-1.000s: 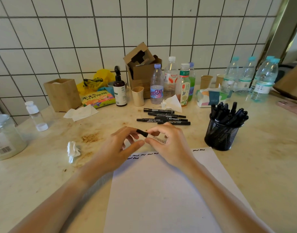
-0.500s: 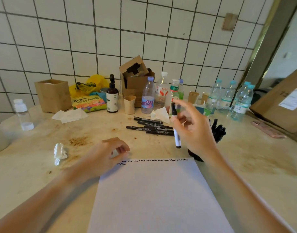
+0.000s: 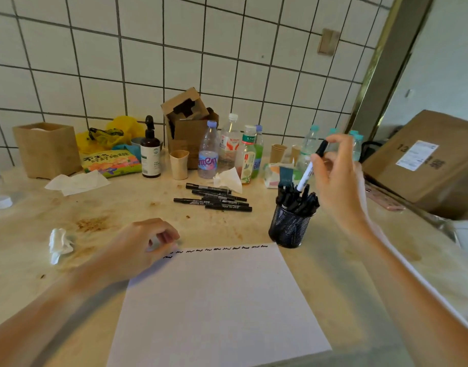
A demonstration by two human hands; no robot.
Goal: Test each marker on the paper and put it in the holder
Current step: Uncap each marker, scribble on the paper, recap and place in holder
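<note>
Your right hand (image 3: 339, 178) is raised at the right of the frame, pinching a white-barrelled marker (image 3: 311, 166) near its black cap between thumb and fingertips. The marker slants down to the left, and its lower end sits right at the tops of the black markers already standing in the mesh holder (image 3: 290, 229) — whether it has slipped in among them or only touches them is hard to tell from this angle. The holder stands on the countertop (image 3: 29, 274) just beyond the upper right corner of the paper (image 3: 217, 308).

Your left hand (image 3: 137, 250) rests at the paper's upper left corner, fingers loosely curled with nothing in them, the fingertips on or just at the sheet's edge. A row of short black squiggles (image 3: 219, 249) runs along the top edge of the paper, with one more squiggle starting a second row just beside your left fingertips.

Above the paper, in the middle of the frame, a small cluster of black markers (image 3: 214, 201) lies flat on the countertop — roughly parallel, pointing left to right. Behind them, along the tiled wall, stand plastic bottles (image 3: 229, 149), a dark pump bottle (image 3: 150, 154), a paper cup (image 3: 179, 165) and an open cardboard box (image 3: 190, 123). A crumpled tissue (image 3: 58, 243) lies at the left of the frame, and a large cardboard carton (image 3: 426, 160) sits at the far right.
</note>
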